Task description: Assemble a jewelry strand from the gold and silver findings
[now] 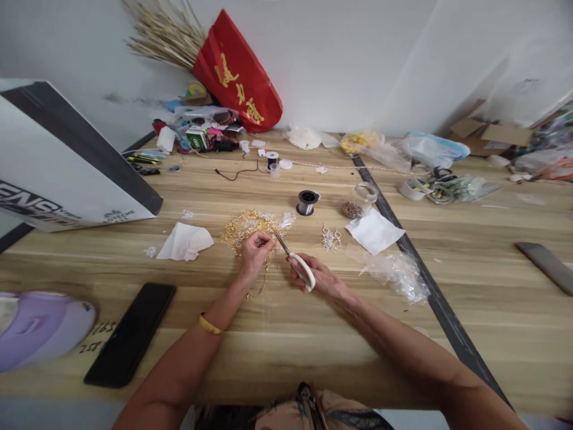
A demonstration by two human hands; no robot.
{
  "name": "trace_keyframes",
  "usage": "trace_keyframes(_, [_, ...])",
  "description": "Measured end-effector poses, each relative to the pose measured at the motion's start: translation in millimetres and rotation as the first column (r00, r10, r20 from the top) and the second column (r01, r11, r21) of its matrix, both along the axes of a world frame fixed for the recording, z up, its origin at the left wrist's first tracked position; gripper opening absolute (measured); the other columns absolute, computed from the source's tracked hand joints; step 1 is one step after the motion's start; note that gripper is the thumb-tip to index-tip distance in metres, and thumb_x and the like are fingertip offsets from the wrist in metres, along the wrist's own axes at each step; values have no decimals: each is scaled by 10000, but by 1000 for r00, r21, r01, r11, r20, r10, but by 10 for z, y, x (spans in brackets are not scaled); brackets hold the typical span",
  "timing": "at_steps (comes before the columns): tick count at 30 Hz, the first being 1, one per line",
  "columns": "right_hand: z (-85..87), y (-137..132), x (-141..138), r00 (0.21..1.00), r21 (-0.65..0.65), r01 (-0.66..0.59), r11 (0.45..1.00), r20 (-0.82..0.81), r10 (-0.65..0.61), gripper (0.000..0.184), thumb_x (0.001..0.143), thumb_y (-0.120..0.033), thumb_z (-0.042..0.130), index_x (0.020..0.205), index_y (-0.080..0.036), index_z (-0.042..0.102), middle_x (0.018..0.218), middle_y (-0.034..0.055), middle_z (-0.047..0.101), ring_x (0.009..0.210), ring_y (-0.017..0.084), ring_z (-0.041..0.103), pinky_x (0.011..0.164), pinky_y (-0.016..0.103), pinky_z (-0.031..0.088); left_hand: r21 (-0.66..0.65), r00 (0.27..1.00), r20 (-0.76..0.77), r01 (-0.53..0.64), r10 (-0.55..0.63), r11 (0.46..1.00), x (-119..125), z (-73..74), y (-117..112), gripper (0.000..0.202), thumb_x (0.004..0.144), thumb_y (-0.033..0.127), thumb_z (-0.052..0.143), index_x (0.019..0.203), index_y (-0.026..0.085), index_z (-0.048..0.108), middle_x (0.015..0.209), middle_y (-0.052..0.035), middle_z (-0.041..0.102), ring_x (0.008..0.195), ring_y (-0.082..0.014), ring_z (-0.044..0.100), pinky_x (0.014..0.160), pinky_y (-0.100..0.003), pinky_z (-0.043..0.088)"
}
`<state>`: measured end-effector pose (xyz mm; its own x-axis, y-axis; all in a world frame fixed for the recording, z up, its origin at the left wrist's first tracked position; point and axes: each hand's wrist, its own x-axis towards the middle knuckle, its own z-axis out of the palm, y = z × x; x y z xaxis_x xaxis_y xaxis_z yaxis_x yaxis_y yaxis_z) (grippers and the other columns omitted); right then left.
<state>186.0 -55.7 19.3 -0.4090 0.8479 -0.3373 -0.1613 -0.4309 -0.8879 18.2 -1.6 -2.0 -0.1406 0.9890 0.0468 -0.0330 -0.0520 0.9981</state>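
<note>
My left hand [254, 253] is closed in a pinch on a small gold jewellery piece at the near edge of a heap of gold and clear beaded pieces [250, 226]. My right hand [320, 278] grips white-handled scissors [296, 263], whose blades point up-left toward the left fingertips. A spool of thin wire [307, 202] stands just beyond the heap. A small cluster of silver hooks [331, 238] lies to the right of the scissors.
A black phone [132, 332] lies near left, crumpled white tissue [184, 242] beside the heap, white paper [374, 231] and a clear plastic bag [396, 273] at right. A glass jar [364, 194], a big white box [54, 161], a red bag [237, 74] and clutter line the far side.
</note>
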Motion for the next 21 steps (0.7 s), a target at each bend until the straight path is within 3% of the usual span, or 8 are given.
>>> trace_keyframes(6, [-6,24,46,1000,-19,-12,1000,9,12,515,662,-548,734,927,-155,532,632,-56,476,422,33,400,337,156,326,-24,1000,21,22,-21,999,10,7,-5,177,605,246,743,654,152,602,577,14,600,538,-104,543,553,-227,427])
trace_keyframes(13, [48,108,259,985,-58,124,991,-111,-130,474,657,-501,753,912,-155,551,641,-34,501,433,51,423,338,168,298,-83,989,62,138,-133,987,14,24,-9,246,581,293,767,696,152,601,581,7,600,508,-106,544,499,-225,423])
trace_keyframes(17, [346,216,474,971,69,67,995,-235,-49,397,763,-470,671,980,-153,573,670,-29,487,459,49,390,370,173,321,-76,957,-60,280,-285,957,33,36,-40,255,646,322,721,812,146,639,696,-10,623,541,-92,537,488,-204,416])
trace_keyframes(21, [924,324,651,958,282,66,957,-287,19,425,829,-527,577,1077,-183,560,679,-31,469,477,55,353,365,167,310,-59,845,-311,441,-436,896,59,26,-71,246,738,323,634,907,144,642,800,-37,658,606,-112,576,542,-222,453])
